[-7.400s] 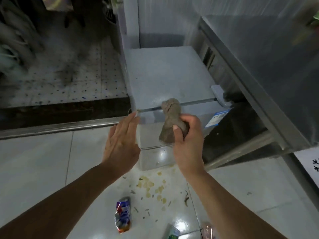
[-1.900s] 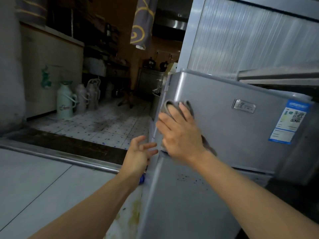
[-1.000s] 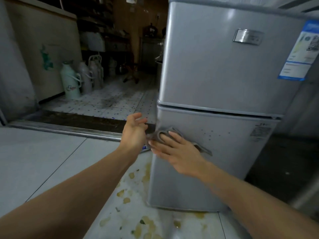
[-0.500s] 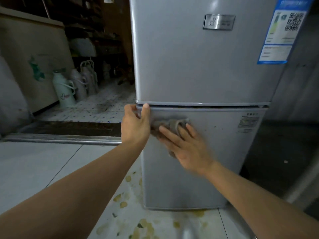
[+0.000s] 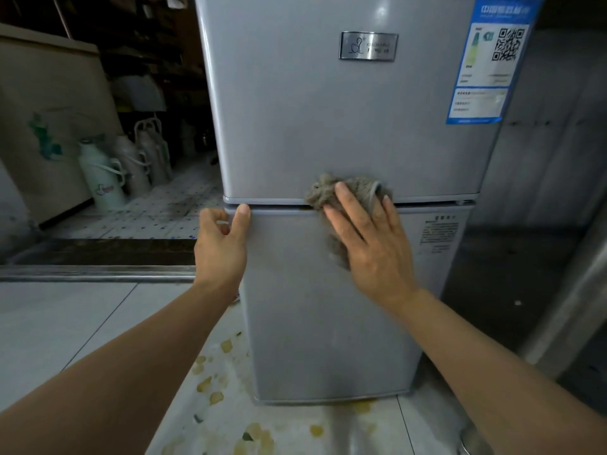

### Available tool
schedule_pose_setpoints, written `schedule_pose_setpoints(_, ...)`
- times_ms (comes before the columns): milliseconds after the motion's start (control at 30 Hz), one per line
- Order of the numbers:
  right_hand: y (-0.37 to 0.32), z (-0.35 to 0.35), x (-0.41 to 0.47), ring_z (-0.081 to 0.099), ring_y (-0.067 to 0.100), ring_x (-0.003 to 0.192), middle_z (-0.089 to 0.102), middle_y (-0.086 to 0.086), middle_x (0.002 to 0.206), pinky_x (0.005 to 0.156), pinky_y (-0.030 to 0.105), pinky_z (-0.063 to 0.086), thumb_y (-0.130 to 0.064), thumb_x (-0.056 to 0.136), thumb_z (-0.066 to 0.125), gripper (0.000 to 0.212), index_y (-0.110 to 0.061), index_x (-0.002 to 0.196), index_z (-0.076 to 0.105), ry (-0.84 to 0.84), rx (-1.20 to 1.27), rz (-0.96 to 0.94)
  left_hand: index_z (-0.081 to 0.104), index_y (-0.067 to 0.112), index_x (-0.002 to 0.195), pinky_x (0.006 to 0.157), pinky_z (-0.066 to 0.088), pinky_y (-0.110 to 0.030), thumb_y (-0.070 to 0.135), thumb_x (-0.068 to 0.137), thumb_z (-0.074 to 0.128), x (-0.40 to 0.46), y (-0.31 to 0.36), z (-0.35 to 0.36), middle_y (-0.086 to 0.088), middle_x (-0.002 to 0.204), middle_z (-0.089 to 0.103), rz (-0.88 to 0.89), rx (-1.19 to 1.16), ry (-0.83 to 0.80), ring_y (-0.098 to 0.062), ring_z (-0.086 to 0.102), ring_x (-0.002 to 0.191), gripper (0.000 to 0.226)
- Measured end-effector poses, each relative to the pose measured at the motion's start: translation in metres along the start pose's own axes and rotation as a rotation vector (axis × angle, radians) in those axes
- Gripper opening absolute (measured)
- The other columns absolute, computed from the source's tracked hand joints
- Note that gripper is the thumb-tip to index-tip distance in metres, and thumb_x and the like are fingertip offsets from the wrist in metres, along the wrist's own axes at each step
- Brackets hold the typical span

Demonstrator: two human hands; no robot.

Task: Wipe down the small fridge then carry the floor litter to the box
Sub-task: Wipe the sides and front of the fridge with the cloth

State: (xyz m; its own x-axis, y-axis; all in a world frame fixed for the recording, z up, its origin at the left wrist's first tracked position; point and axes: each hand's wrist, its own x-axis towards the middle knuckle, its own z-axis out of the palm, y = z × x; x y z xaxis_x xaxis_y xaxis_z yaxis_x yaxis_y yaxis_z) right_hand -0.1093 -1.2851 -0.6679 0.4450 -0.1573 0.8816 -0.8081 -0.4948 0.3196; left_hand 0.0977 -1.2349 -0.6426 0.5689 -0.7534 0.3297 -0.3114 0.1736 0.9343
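Head view: small grey fridge (image 5: 328,126) straight ahead, two doors, smooth matte metal; silver badge (image 5: 368,46) on upper door, lettering too small to read; blue-and-white label (image 5: 489,60) at top right corner with QR code, print illegible; my right hand (image 5: 371,244) flat, fingers straight and spread, pressing crumpled grey rag (image 5: 341,192) over seam between doors; my left hand (image 5: 223,244) gripping lower door's left edge, thumb on front; yellowish scraps (image 5: 210,389) on glossy tile floor beside fridge base.
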Motion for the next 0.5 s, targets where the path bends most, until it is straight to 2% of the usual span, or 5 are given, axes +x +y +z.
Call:
schedule_pose_setpoints(67, 0.02, -0.005, -0.019, 0.032, 0.033, 0.134, 0.026, 0.006, 0.152, 0.114, 0.046, 0.019, -0.026, 0.101, 0.032, 0.039, -0.016, 0.138, 0.038, -0.023, -0.029, 0.052, 0.047, 0.016, 0.103, 0.072, 0.04, -0.031, 0.052, 0.089, 0.048, 0.002, 0.0, -0.001, -0.002, 0.096, 0.056, 0.008, 0.003, -0.011, -0.012, 0.053, 0.08, 0.039)
schedule_pose_setpoints(167, 0.028, -0.011, -0.036, 0.028, 0.036, 0.137, 0.021, 0.013, 0.152, 0.112, 0.053, 0.026, -0.029, 0.103, 0.022, 0.042, -0.01, 0.138, 0.036, -0.023, -0.036, 0.351, 0.045, 0.017, 0.1, 0.063, 0.04, -0.026, 0.051, 0.09, 0.048, 0.002, -0.001, -0.001, 0.003, 0.088, 0.054, 0.017, -0.011, -0.017, -0.007, 0.052, 0.076, 0.036)
schedule_pose_setpoints(233, 0.007, -0.006, -0.031, 0.029, 0.038, 0.137, 0.022, 0.017, 0.153, 0.11, 0.055, 0.027, -0.029, 0.103, 0.021, 0.046, -0.004, 0.138, 0.037, 0.025, 0.017, 0.454, 0.044, 0.016, 0.097, 0.059, 0.037, -0.023, 0.049, 0.09, 0.048, 0.002, -0.001, 0.0, 0.006, 0.083, 0.052, 0.033, -0.013, -0.008, -0.006, 0.049, 0.073, 0.034)
schedule_pose_setpoints(333, -0.032, 0.004, -0.01, 0.038, 0.041, 0.133, 0.024, 0.013, 0.149, 0.108, 0.056, 0.03, -0.015, 0.097, 0.041, 0.041, -0.003, 0.137, 0.043, 0.053, 0.107, 0.36, 0.043, 0.015, 0.096, 0.064, 0.043, -0.029, 0.047, 0.09, 0.049, 0.003, 0.0, 0.0, 0.003, 0.083, 0.052, 0.04, -0.029, -0.021, -0.01, 0.051, 0.074, 0.034)
schedule_pose_setpoints(500, -0.08, 0.005, 0.028, 0.039, 0.037, 0.132, 0.034, 0.001, 0.151, 0.114, 0.045, 0.017, -0.011, 0.084, 0.042, 0.058, -0.014, 0.142, 0.039, -0.107, 0.11, 0.118, 0.044, 0.015, 0.096, 0.063, 0.045, -0.029, 0.047, 0.09, 0.051, 0.002, 0.001, -0.001, 0.001, 0.082, 0.054, 0.031, -0.036, -0.03, -0.012, 0.054, 0.073, 0.033)
